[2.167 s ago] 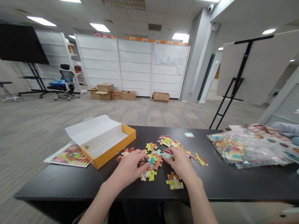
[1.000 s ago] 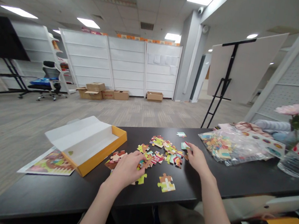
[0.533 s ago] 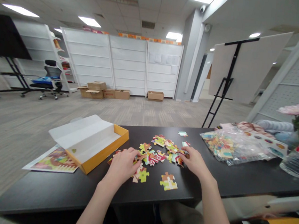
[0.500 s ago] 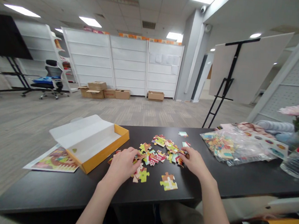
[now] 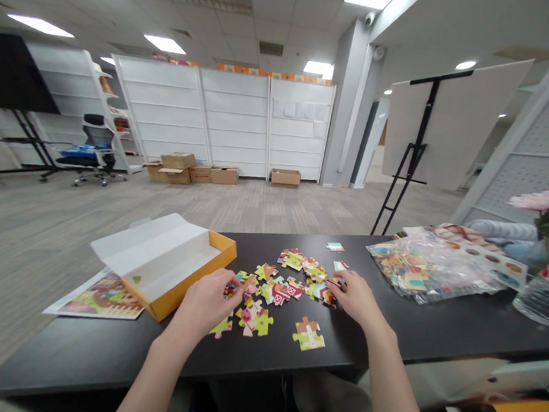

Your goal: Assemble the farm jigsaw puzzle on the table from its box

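Colourful jigsaw puzzle pieces lie in a loose heap on the black table. At the heap's left side, my left hand is closed, thumb and fingers pinching a puzzle piece that they partly hide. My right hand is at the heap's right edge, its fingers curled on a puzzle piece, mostly covered. Closer to me lie a few joined pieces in brown, white and green. Two pale pieces, one of them a light blue piece, sit beyond my right hand.
An open yellow box with a white lid stands at the left, partly over a printed picture sheet. To the right are a clear plastic bag of pieces and a glass vase with a pink flower.
My left hand has moved left and slightly back from the heap, uncovering pieces near its fingertips. My right hand has stayed almost in place.
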`<action>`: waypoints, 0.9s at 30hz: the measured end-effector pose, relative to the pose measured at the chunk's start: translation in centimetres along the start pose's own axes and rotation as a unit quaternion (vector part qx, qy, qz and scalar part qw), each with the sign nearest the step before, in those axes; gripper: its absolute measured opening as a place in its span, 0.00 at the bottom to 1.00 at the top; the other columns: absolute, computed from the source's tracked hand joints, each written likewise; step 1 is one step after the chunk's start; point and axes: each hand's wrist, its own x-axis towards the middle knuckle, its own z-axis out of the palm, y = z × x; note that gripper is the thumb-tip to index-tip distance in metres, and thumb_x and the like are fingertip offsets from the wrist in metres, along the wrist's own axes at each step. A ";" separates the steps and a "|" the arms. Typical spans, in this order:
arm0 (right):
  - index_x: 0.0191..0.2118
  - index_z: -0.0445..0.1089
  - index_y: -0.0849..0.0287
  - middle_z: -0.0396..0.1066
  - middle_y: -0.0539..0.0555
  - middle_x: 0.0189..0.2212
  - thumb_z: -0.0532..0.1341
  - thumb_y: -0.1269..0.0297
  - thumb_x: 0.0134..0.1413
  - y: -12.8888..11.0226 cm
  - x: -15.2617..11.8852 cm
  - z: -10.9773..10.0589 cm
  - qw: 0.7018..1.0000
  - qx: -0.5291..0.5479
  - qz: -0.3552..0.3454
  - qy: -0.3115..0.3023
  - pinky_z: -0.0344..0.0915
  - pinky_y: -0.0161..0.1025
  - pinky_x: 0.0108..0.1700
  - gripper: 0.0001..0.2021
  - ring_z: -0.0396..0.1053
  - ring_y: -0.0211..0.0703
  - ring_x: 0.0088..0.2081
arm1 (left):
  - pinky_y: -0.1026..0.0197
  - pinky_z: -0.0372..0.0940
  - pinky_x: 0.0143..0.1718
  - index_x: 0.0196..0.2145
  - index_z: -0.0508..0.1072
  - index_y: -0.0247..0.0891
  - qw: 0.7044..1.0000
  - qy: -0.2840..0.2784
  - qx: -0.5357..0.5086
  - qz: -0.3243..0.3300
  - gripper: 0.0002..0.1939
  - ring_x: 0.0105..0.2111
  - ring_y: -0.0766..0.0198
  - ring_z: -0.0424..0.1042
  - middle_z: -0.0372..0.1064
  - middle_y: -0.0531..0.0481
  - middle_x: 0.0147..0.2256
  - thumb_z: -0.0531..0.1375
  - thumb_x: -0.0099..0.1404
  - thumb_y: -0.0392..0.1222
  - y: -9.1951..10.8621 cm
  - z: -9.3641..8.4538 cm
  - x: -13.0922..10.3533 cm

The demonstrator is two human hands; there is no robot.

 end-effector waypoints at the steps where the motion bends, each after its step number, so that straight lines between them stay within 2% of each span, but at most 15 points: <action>1: 0.48 0.75 0.58 0.73 0.61 0.52 0.59 0.59 0.60 -0.1 0.0 0.0 1.000 0.001 0.001 0.019 0.63 0.46 0.52 0.15 0.71 0.56 0.50 | 0.61 0.64 0.40 0.32 0.73 0.42 1.000 0.002 -0.003 0.005 0.08 0.37 0.59 0.74 0.75 0.50 0.37 0.56 0.66 0.45 -0.2 -0.1 -0.2; 3: 0.48 0.75 0.58 0.72 0.62 0.53 0.59 0.60 0.61 -0.5 0.1 -0.2 0.998 0.017 -0.009 0.056 0.63 0.47 0.54 0.14 0.70 0.56 0.52 | 0.61 0.63 0.40 0.29 0.71 0.41 1.000 0.001 -0.007 0.015 0.08 0.35 0.60 0.74 0.74 0.51 0.35 0.56 0.65 0.44 -0.7 -0.4 -0.7; 6: 0.44 0.74 0.59 0.74 0.60 0.47 0.58 0.63 0.62 -2.0 0.1 -0.2 0.992 0.074 -0.073 0.073 0.63 0.45 0.54 0.11 0.71 0.52 0.51 | 0.62 0.63 0.38 0.28 0.70 0.41 0.999 -0.022 -0.021 0.032 0.10 0.34 0.61 0.74 0.73 0.52 0.33 0.56 0.66 0.45 -1.1 -0.7 -1.9; 9: 0.43 0.74 0.58 0.75 0.57 0.43 0.57 0.64 0.63 -4.9 -0.4 0.2 0.980 0.137 -0.139 0.041 0.65 0.42 0.51 0.09 0.72 0.48 0.47 | 0.63 0.62 0.38 0.28 0.70 0.41 0.996 -0.065 -0.020 0.059 0.10 0.34 0.62 0.74 0.73 0.52 0.34 0.56 0.67 0.45 -1.4 -1.0 -3.1; 11: 0.43 0.74 0.57 0.75 0.56 0.44 0.59 0.64 0.63 -7.2 -1.0 0.6 0.971 0.156 -0.179 0.013 0.64 0.41 0.53 0.08 0.71 0.46 0.48 | 0.63 0.62 0.37 0.28 0.70 0.41 0.994 -0.082 -0.007 0.074 0.11 0.34 0.61 0.73 0.72 0.52 0.34 0.56 0.67 0.45 -1.5 -1.0 -3.8; 13: 0.43 0.74 0.57 0.75 0.56 0.44 0.62 0.62 0.62 -9.1 -1.6 1.0 0.968 0.138 -0.207 -0.021 0.63 0.42 0.53 0.07 0.70 0.48 0.49 | 0.62 0.61 0.36 0.27 0.70 0.41 0.993 -0.091 0.003 0.081 0.12 0.34 0.61 0.73 0.72 0.51 0.34 0.55 0.68 0.45 -1.7 -1.1 -4.2; 16: 0.43 0.75 0.57 0.74 0.58 0.46 0.68 0.58 0.55 -11.0 -2.1 1.4 0.973 0.086 -0.203 -0.067 0.63 0.45 0.52 0.12 0.69 0.52 0.49 | 0.62 0.61 0.37 0.26 0.68 0.41 0.993 -0.093 0.000 0.080 0.14 0.34 0.60 0.74 0.73 0.50 0.33 0.55 0.68 0.46 -2.3 -1.1 -4.8; 20: 0.44 0.75 0.58 0.75 0.59 0.45 0.69 0.60 0.54 -11.5 -1.9 1.5 0.975 0.056 -0.189 -0.100 0.63 0.46 0.51 0.13 0.69 0.55 0.50 | 0.63 0.61 0.36 0.27 0.68 0.41 0.994 -0.086 -0.011 0.064 0.12 0.33 0.61 0.73 0.71 0.51 0.33 0.55 0.68 0.45 -3.4 -1.3 -5.5; 23: 0.45 0.74 0.58 0.75 0.59 0.45 0.67 0.62 0.55 -11.1 -1.7 1.7 0.974 0.063 -0.196 -0.095 0.63 0.47 0.52 0.12 0.69 0.55 0.50 | 0.63 0.61 0.36 0.29 0.68 0.41 0.995 -0.081 -0.013 0.064 0.10 0.34 0.61 0.73 0.71 0.50 0.35 0.55 0.67 0.44 -3.9 -1.4 -5.7; 27: 0.46 0.73 0.58 0.75 0.58 0.45 0.66 0.64 0.54 -10.5 -1.7 1.9 0.974 0.089 -0.193 -0.079 0.63 0.46 0.52 0.13 0.69 0.54 0.49 | 0.63 0.62 0.38 0.32 0.70 0.41 0.995 -0.064 -0.029 0.072 0.09 0.36 0.60 0.74 0.72 0.51 0.36 0.55 0.68 0.45 -3.6 -1.6 -5.6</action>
